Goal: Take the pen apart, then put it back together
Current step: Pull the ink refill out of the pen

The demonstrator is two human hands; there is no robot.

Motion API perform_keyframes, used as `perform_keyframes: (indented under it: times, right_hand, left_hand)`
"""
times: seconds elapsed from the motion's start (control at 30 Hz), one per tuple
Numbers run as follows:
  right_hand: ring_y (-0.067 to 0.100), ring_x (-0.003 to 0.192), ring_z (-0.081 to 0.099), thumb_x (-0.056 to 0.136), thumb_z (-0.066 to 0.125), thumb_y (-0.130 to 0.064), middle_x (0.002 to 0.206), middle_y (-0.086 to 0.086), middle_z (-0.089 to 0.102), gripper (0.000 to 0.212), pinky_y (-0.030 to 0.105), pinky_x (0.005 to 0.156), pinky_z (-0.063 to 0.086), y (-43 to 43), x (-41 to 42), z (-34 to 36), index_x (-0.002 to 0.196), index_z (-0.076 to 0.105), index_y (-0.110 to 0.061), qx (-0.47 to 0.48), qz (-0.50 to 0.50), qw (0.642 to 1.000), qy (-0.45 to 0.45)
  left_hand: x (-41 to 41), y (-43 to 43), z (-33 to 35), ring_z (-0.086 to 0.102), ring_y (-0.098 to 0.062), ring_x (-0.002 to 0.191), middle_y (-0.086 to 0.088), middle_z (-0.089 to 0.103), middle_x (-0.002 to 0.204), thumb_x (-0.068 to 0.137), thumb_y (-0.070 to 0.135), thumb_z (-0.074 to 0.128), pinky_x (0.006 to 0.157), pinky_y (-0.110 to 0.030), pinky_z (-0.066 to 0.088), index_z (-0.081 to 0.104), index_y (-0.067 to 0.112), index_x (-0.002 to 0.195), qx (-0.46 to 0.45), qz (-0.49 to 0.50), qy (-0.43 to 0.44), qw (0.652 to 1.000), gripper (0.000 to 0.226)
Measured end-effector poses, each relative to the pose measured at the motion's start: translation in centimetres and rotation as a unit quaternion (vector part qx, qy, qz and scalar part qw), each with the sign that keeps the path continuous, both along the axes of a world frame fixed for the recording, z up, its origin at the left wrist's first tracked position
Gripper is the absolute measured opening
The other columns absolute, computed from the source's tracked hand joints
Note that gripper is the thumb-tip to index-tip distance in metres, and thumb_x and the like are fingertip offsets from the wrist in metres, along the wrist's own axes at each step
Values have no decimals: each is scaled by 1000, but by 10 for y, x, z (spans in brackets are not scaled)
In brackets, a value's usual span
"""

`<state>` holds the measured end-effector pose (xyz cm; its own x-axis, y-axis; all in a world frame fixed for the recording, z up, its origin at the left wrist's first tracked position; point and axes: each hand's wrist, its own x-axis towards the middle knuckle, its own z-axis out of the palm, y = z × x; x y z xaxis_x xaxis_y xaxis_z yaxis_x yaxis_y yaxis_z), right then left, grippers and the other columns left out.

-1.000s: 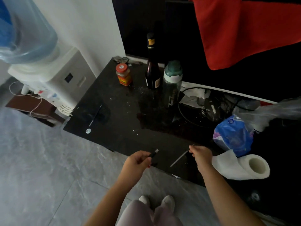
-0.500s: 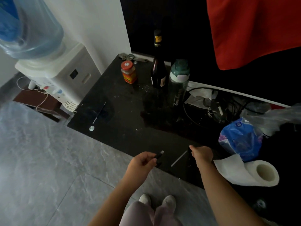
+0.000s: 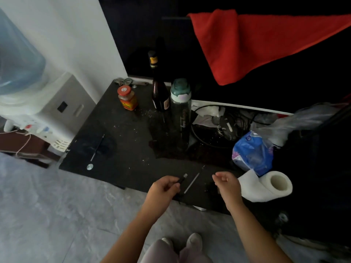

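My left hand [image 3: 164, 189] grips a short dark pen barrel [image 3: 182, 179] with a pale tip that points up and to the right, just over the front edge of the black table [image 3: 121, 141]. The thin pale refill [image 3: 191, 182] lies slanted on the table between my hands, its fine tip toward the back. My right hand [image 3: 226, 184] hovers to the right of the refill with loosely curled fingers and nothing in it. Another thin pen-like rod [image 3: 97, 148] lies at the table's left.
A dark bottle [image 3: 159, 88], a green-capped flask [image 3: 180, 111] and a red-lidded jar [image 3: 127, 98] stand at the back. Cables [image 3: 218, 128], a blue bag [image 3: 252, 152] and a paper roll [image 3: 269, 184] crowd the right. A water dispenser [image 3: 43, 111] stands left.
My right hand has let go of the refill, which now lies on the table, and has drawn off to the right. My left hand still holds the barrel.
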<state>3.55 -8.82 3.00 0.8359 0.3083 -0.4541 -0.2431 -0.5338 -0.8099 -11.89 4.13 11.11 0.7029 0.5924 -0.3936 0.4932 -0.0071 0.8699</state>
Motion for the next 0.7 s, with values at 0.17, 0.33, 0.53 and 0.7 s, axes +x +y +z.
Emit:
perform_keyframes:
  times: [0.17,0.33,0.53,0.7]
  right_hand:
    - [7,79,58,82,62,-17,87,-2,63,18,16,65,42,-23,-9,25,100,61,-13,-14,58,993,-98]
    - [18,91,59,81,64,-15,98,6,65,19,27,80,46,-43,-29,51,100,63,-10,-57,130,962,-235]
    - [22,102,57,81,64,-19,108,9,65,26,25,85,41,-50,-54,60,106,62,-12,-107,186,930,-298]
    - [21,107,56,82,62,-21,112,9,64,30,28,87,44,-35,-73,60,110,61,-12,-131,212,917,-312]
  left_hand:
    - [-1,-5,7,57,-2,60,6,60,64,85,9,56,68,-25,49,62,31,74,9,-13,-7,1000,25]
    - [-11,-8,15,62,0,58,1,65,70,84,9,56,61,-32,50,62,24,79,-14,11,-8,1000,17]
    - [-23,-8,25,64,-1,52,-1,66,67,86,6,54,40,-12,44,60,20,78,-54,60,-22,996,17]
    - [-36,0,31,62,0,47,-6,64,67,86,1,52,39,-9,43,60,10,80,-80,74,-37,993,13]
